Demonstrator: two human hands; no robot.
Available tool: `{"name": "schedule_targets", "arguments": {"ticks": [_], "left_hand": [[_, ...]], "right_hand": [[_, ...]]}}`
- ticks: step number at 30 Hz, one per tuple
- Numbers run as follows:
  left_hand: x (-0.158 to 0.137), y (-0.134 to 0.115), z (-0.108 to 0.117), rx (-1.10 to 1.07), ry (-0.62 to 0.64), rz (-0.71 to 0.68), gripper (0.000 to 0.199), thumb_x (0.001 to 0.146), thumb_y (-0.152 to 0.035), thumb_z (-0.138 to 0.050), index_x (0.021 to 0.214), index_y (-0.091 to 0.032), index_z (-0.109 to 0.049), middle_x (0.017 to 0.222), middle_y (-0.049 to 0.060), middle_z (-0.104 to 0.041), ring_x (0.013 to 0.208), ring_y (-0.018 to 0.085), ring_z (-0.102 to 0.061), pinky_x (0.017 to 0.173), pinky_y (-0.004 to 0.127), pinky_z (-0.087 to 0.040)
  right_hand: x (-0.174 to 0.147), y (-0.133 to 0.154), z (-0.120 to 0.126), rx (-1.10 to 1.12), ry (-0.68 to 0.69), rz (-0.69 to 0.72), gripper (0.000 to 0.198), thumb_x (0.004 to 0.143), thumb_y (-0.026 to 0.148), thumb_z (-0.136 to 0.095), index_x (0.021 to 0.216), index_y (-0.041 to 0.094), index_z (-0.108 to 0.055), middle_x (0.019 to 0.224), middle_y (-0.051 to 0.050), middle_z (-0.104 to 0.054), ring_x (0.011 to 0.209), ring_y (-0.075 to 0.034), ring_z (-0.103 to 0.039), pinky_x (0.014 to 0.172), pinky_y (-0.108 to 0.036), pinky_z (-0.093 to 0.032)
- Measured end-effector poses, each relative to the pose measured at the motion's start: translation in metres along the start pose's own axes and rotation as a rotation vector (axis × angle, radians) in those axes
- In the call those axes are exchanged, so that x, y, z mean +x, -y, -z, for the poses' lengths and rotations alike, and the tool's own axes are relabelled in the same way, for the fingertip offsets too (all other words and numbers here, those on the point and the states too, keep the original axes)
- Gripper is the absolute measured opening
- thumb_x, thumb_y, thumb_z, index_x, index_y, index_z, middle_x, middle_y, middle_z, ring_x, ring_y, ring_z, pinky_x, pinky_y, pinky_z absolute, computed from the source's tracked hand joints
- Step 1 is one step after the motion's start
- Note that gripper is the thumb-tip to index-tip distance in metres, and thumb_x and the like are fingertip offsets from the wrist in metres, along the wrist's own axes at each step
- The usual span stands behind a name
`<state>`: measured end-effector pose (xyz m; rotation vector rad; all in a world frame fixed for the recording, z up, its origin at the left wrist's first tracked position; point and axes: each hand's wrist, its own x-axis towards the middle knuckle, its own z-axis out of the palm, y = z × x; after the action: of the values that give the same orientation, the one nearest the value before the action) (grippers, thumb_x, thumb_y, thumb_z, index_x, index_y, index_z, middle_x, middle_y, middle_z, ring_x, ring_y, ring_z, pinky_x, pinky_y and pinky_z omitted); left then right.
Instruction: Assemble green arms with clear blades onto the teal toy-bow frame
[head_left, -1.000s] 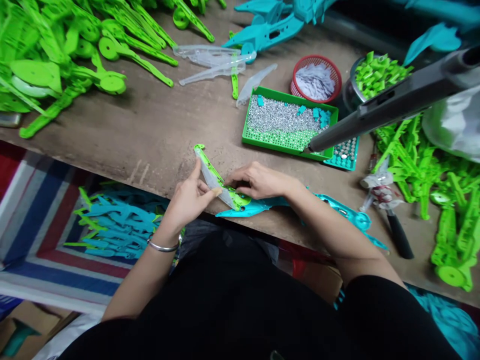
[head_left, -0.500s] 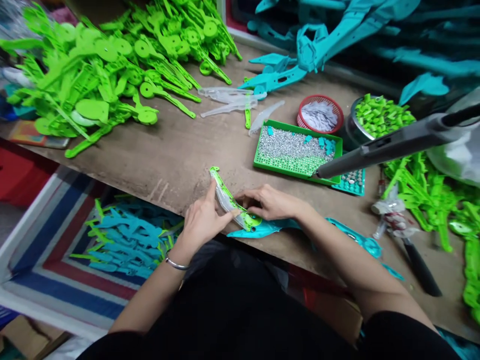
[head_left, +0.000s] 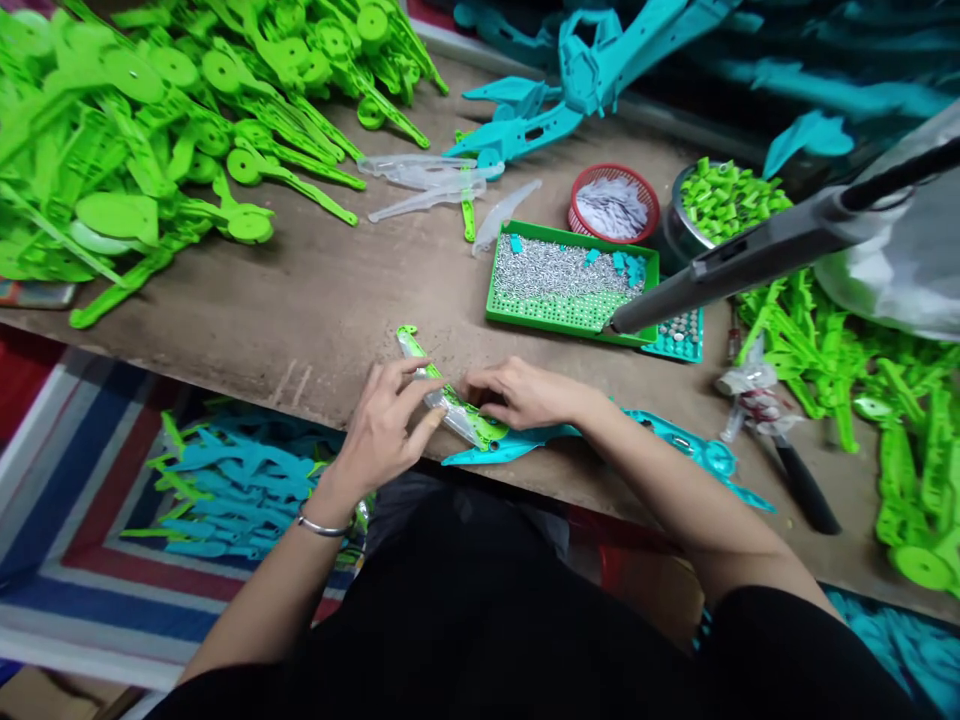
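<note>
A bright green plastic part (head_left: 480,425) with a clear plastic piece (head_left: 455,420) along its near side lies at the table's front edge. My left hand (head_left: 386,415) hovers at its left side, fingers spread and holding nothing. My right hand (head_left: 529,392) is at the green part's other side, thumb and fingers pinched close over it; what they hold is hidden. Beneath the lower end of the part lies a turquoise plastic part (head_left: 499,449), and another turquoise part (head_left: 679,440) sits behind my right forearm.
A green tray (head_left: 555,317) of small screws stands beyond my right hand, with a grey powered-driver-like tool (head_left: 720,270) above it. Behind are a red basket (head_left: 576,212) and a metal bowl (head_left: 675,225). Green parts (head_left: 135,130) pile at left; a striped bag (head_left: 97,480) sits below.
My left hand has let go of the green and clear pieces, drawn back left and spread its fingers. My right hand stays pinched at the part. The whole view has shifted slightly.
</note>
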<state>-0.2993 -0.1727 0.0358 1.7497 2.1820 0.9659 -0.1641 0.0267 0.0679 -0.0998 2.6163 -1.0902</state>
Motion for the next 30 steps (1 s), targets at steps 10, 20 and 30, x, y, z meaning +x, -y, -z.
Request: {"name": "schedule_targets", "arguments": {"ticks": [10,20,30], "left_hand": [[0.004,0.025,0.0,-0.003,0.115,-0.317,0.049,0.083,-0.043,-0.072,0.125,-0.024,-0.056,0.133,0.013,-0.058,0.132,0.033,-0.048,0.109,0.056,-0.042],[0.005,0.032,-0.017,-0.03,-0.007,-0.289,0.083,0.078,-0.046,-0.078,0.146,-0.023,-0.037,0.133,0.015,-0.058,0.134,0.034,-0.049,0.112,0.057,-0.041],[0.005,0.029,-0.004,-0.053,-0.005,-0.273,0.094,0.073,-0.051,-0.08,0.149,-0.02,-0.034,0.137,0.019,-0.053,0.136,0.037,-0.046,0.112,0.058,-0.041]], "right_hand": [[0.01,-0.01,-0.002,0.262,-0.113,-0.092,0.013,0.09,0.022,-0.056,0.095,0.014,-0.065,0.084,-0.002,-0.07,0.071,-0.011,-0.058,0.071,-0.025,-0.042],[0.034,-0.004,-0.004,0.265,-0.145,-0.197,0.014,0.071,0.007,-0.064,0.082,0.015,-0.06,0.073,0.001,-0.065,0.067,-0.009,-0.056,0.064,-0.022,-0.038],[0.043,0.015,0.001,0.13,-0.09,-0.334,0.025,0.063,0.005,-0.062,0.086,0.014,-0.06,0.073,-0.001,-0.068,0.066,-0.012,-0.058,0.059,-0.023,-0.033]]}}
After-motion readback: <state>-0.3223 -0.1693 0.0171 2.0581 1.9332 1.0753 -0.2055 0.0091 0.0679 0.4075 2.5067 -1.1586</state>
